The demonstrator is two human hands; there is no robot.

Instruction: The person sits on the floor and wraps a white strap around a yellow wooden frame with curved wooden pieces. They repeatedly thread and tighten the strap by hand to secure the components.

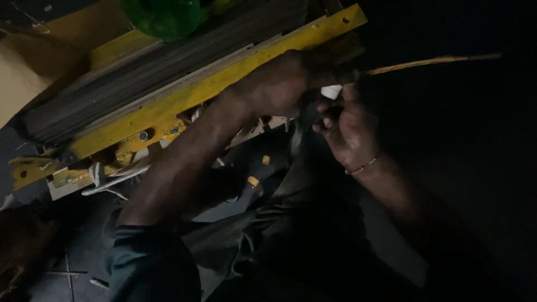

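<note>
The left hand (pixel 279 84) has its grip clamped on a thin, pale yellowish stick (pixel 430 62) beside the yellow bar (pixel 196 92). The stick's long axis runs nearly level, pointing right. The right hand (pixel 349 131) pinches a small white piece (pixel 331 91) just below it.

Across the upper left of the frame a metal rail (pixel 184 95) wears chipped, scuffed yellow paint. Above it, a green plastic piece (pixel 162 17) looks glossy. At upper right, a thin stick (pixel 430 61) seems dry, matt wood. At lower left, the sleeve (pixel 151 263) is dull cloth.
</note>
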